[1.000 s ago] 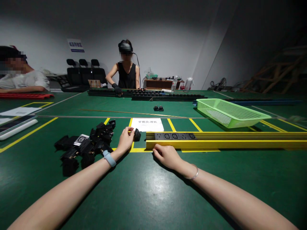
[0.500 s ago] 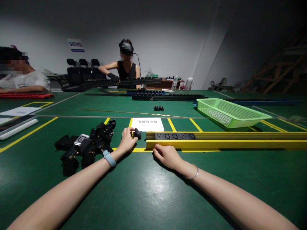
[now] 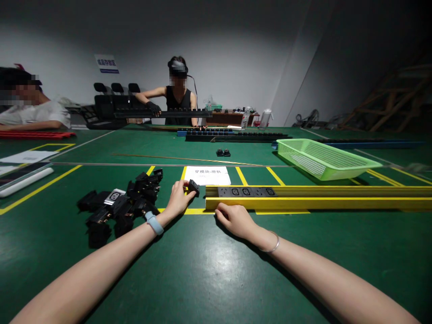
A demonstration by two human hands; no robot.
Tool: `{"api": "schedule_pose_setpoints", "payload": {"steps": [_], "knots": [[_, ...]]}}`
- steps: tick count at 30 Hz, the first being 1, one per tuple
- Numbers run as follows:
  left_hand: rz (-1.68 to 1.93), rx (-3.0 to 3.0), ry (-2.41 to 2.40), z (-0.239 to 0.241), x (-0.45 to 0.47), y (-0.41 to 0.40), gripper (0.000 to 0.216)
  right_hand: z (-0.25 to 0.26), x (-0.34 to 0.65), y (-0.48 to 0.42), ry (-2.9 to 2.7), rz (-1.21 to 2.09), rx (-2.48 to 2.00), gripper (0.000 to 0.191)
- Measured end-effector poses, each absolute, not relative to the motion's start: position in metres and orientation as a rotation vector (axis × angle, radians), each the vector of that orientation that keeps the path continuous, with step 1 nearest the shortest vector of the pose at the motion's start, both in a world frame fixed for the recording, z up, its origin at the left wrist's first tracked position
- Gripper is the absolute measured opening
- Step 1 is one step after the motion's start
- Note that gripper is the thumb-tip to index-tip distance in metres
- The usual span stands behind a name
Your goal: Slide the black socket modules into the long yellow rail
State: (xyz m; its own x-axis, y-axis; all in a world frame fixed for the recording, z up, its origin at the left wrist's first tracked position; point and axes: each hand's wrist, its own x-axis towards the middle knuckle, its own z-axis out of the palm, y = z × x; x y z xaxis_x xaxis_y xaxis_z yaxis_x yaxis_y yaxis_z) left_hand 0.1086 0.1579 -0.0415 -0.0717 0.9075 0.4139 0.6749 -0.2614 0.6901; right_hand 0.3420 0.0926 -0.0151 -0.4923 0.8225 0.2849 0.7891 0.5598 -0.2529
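My left hand (image 3: pixel 179 198) pinches a small black socket module (image 3: pixel 193 187) between thumb and fingers, just left of the open end of a yellow channel rail (image 3: pixel 317 204). A gap shows between the module and the rail. Several grey and black socket modules (image 3: pixel 246 192) sit in a row inside the rail near that end. My right hand (image 3: pixel 234 219) is curled at the rail's front wall by its left end; its fingertips are hidden, so what they grip is unclear. A heap of loose black socket modules (image 3: pixel 116 211) lies left of my left hand.
Beyond the rail stand a green basket (image 3: pixel 324 168) and two small black modules (image 3: pixel 223 153). A printed paper sign (image 3: pixel 207 176) lies behind my left hand. Across the table, a co-worker (image 3: pixel 178 96) holds a long dark rail (image 3: pixel 182 114); another person (image 3: pixel 43 110) sits far left.
The module in my left hand has turned slightly at the rail's end. My right hand stays put. The co-worker's dark rail has shifted left.
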Motion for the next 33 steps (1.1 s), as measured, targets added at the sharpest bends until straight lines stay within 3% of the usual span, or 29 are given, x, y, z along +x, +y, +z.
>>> {"api": "schedule_pose_setpoints", "payload": {"steps": [16, 26, 33], "knots": [[1.6, 0.946, 1.065, -0.031, 0.108, 0.162, 0.028, -0.015, 0.342, 0.093, -2.445, 0.1, -1.326, 0.025], [1.551, 0.835, 0.895, -0.028, 0.114, 0.16, 0.015, -0.017, 0.343, 0.094, -2.452, 0.103, -1.319, 0.025], [1.486, 0.865, 0.884, -0.026, 0.115, 0.157, 0.021, -0.017, 0.343, 0.094, -2.454, 0.103, -1.303, 0.024]]}}
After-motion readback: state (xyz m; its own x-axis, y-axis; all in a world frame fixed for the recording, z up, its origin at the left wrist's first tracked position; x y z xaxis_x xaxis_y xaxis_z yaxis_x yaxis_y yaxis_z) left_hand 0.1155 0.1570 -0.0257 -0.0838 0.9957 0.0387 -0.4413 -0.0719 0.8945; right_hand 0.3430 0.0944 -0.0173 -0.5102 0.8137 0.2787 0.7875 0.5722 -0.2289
